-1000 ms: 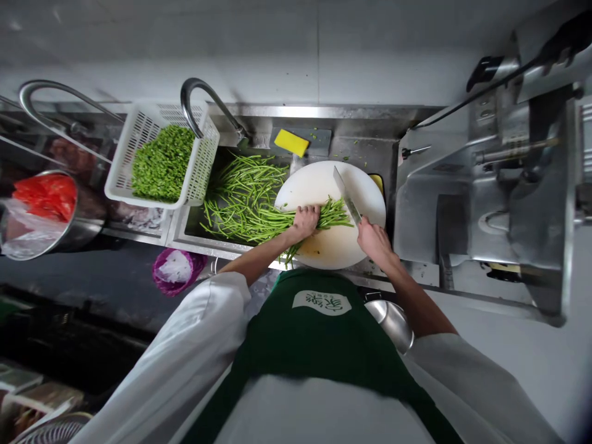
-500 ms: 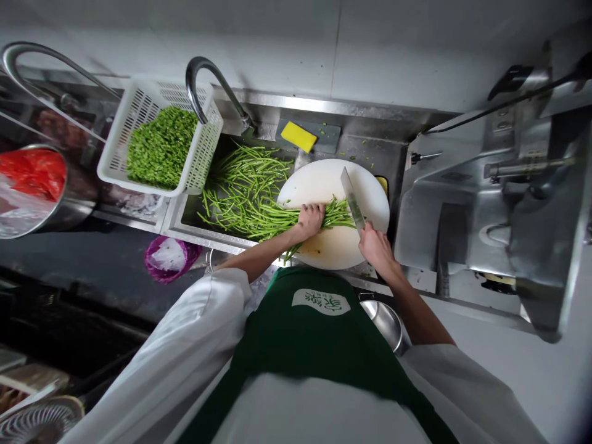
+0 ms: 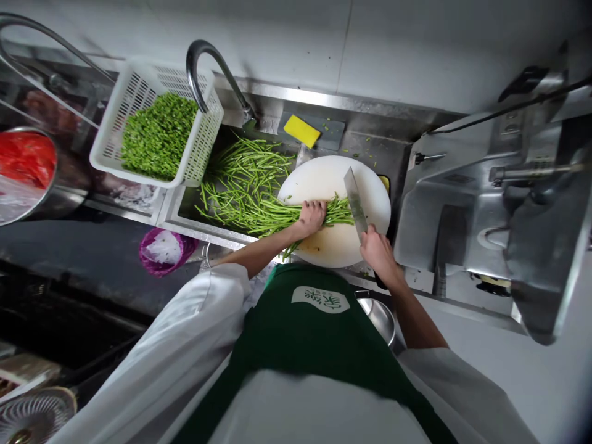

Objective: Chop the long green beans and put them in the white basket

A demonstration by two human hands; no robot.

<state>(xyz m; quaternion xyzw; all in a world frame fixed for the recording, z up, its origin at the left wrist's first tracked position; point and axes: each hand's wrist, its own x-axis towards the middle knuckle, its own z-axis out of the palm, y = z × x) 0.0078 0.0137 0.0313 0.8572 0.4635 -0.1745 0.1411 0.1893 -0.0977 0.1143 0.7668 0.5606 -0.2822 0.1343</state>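
Observation:
On a round white cutting board lies a bundle of long green stalks, whose loose ends trail left into the sink. My left hand is closed over the bundle and presses it on the board. The fingers of my right hand wrap the handle of a cleaver. Its broad blade stands across the right end of the stalks, a short way from my left hand. Whether the edge touches the board cannot be made out.
Chopped greens fill part of a white plastic basket over the sink's left side. A faucet arches beside it. Behind the board lies a yellow sponge. Right stands a steel machine; a purple basket is below left.
The camera view has shifted slightly. Both hands keep nearly the same places on the stalks and cleaver, and the blade stays at the bundle's right end.

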